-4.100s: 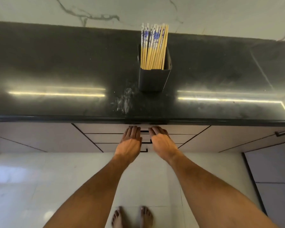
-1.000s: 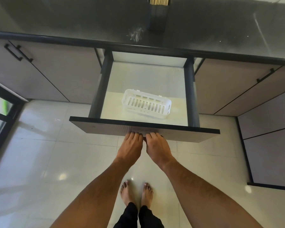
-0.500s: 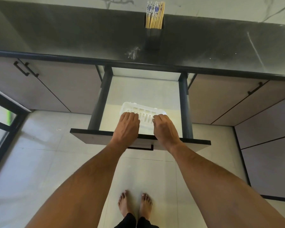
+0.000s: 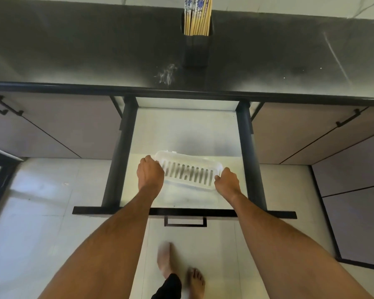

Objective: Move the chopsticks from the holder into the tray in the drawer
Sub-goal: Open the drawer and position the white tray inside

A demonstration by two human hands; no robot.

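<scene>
A white slotted plastic tray (image 4: 188,171) lies in the open drawer (image 4: 181,130), close to its front. My left hand (image 4: 149,174) grips the tray's left end and my right hand (image 4: 227,181) grips its right end. On the black counter behind, a dark square holder (image 4: 196,50) stands upright with several wooden chopsticks (image 4: 198,17) in it, their blue-and-white tops cut off by the frame's upper edge.
The drawer's dark front panel (image 4: 184,213) with its handle (image 4: 185,221) juts toward me over the pale tiled floor. Closed cabinet doors flank the drawer on both sides. My bare feet (image 4: 181,270) are below the drawer. A white smudge (image 4: 166,75) marks the counter near the holder.
The drawer was pulled out by its handle. Both hands then went into it, moved apart and took hold of the tray's two ends. The view tilted up and one foot stepped.
</scene>
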